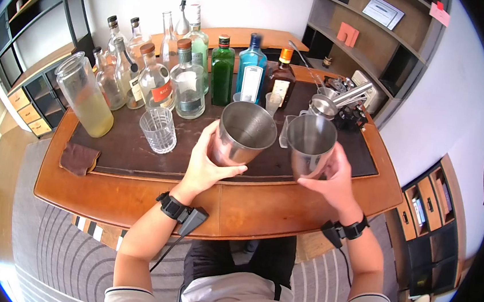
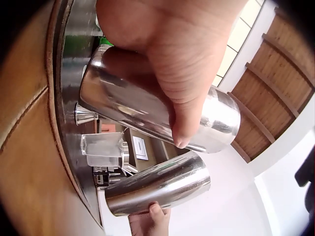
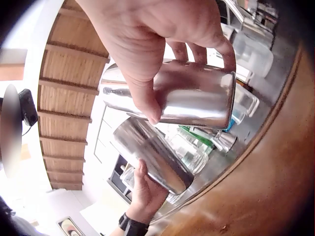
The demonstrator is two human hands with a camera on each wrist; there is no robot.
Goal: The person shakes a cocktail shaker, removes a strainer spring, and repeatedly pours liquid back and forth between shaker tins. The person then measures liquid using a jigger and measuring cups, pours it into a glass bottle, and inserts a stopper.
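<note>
Two metal cocktail shaker tins are held up over the dark desk top, mouths upward and tilted. My left hand (image 1: 202,162) grips the larger-looking shaker tin (image 1: 236,149), thumb along its near side and fingers round its left. The right hand (image 1: 337,179) holds the other shaker tin (image 1: 308,162) by its lower right side, with the thumb in front. In the left wrist view the left tin (image 2: 128,93) lies above the right tin (image 2: 157,187). Their rims come close together in the right wrist view, where the right tin (image 3: 197,96) overlaps the left tin (image 3: 152,157).
A cut-glass tumbler (image 1: 158,131) stands left of the tins, near a jug of yellowish liquid (image 1: 93,109) and a brown cloth (image 1: 79,158). Several bottles line the back, including a green bottle (image 1: 222,71) and a blue bottle (image 1: 252,65). Strainers (image 1: 322,106) and bar tools crowd the right.
</note>
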